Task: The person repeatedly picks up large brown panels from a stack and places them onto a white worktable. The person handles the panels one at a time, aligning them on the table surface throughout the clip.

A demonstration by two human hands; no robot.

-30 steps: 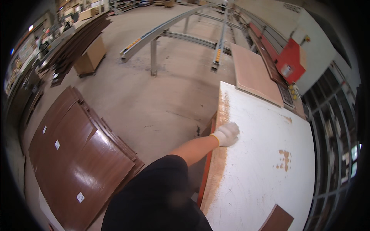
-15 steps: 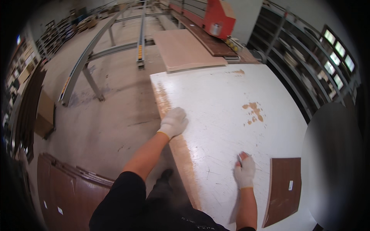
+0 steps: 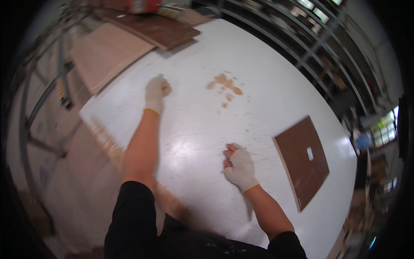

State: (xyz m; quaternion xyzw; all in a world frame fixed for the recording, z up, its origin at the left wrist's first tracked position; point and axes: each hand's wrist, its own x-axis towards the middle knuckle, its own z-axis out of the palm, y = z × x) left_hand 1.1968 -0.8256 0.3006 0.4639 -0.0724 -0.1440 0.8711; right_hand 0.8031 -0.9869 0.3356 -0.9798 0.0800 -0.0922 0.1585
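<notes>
My left hand (image 3: 157, 93), in a whitish knit glove with a yellow cuff, reaches over the far left part of a large white worktable (image 3: 189, 116). Its fingers are curled in, and nothing shows in them. Nearer to me is my right hand (image 3: 241, 169), gloved alike with bare fingertips. Its fingers are loosely bent and apart, holding nothing, above the tabletop. To the right of it a small dark brown panel (image 3: 297, 166) with a white label lies flat on the table.
At the far left, a pale pinkish board (image 3: 108, 54) and a dark brown board (image 3: 151, 28) meet the table near a red machine (image 3: 144, 5). A metal roller frame (image 3: 60, 86) stands left. Metal shelving (image 3: 310, 52) runs behind the table. The table's left edge (image 3: 105, 142) is worn brown.
My view has swung right. My left hand has left the table's worn left edge and moved inward and farther out over the top. My right hand remains over the table, left of the brown panel.
</notes>
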